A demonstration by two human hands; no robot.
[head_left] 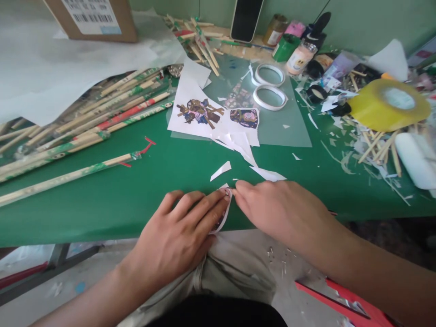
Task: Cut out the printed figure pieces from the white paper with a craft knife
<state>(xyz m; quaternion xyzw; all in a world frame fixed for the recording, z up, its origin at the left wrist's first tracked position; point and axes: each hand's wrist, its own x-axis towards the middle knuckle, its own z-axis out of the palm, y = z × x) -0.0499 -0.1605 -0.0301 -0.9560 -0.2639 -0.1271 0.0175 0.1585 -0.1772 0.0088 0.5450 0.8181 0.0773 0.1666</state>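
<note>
Near the front edge of the green table, my left hand [185, 222] lies with fingers stretched out, pressing on a small printed paper cutout [223, 219] with a white border. Most of the cutout is hidden under the fingers. My right hand [269, 200] is closed around a thin tool whose narrow dark tip [230, 188] touches the cutout's upper edge; the grip hides the rest. Just beyond lie a white paper scrap [220, 170] and a longer curled paper strip [267, 174]. Further back is a white sheet [175, 120] with printed figures.
Wrapped chopsticks [85, 122] pile up at left, below a cardboard box [102, 22]. Two white tape rolls [270, 97] rest on a translucent mat [296, 131]. At right are yellow tape [368, 106], paint jars [299, 59], scraps and a white block [415, 159]. A phone [246, 20] leans behind.
</note>
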